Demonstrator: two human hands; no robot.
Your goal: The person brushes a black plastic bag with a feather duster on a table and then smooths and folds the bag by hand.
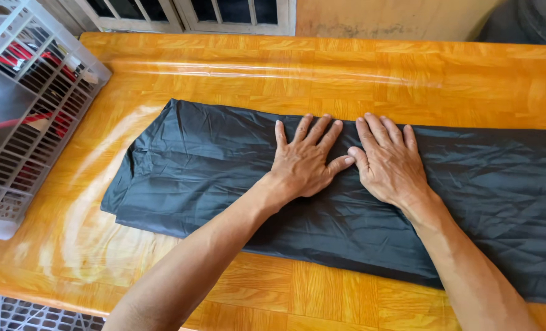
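Both hands flat on a dark grey-black cloth [236, 178], shiny and wrinkled, folded into a long band lying across the desk [358, 67]. The cloth runs from near the desk's left side toward the right edge and passes out of view there; its long near edge sits close to the desk's front edge, and its far edge leaves a wide strip of bare top before the back edge. Left hand [303, 162]: palm down, fingers spread and pointing toward the back edge, thumb stretched out to the right. Right hand [389, 162]: same pose, palm down, fingers slightly apart. The hands sit just beside each other around the middle of the cloth, thumb tips nearly touching or touching, can't tell which. Grip state: neither hand is closed around anything, both fully opened and pressing down on the fabric, no pinch, no fold held between the fingers. At the cloth's left end, layered edges show, one layer stepped slightly under another at the front-left corner. The desk top is glossy orange wood-pattern with bright glare streaks toward the left. A white plastic lattice crate [15, 116] sits at the desk's left edge, apart from the cloth, with red and dark items inside, too hidden to identify. Window frames [187, 15] stand behind the back edge.
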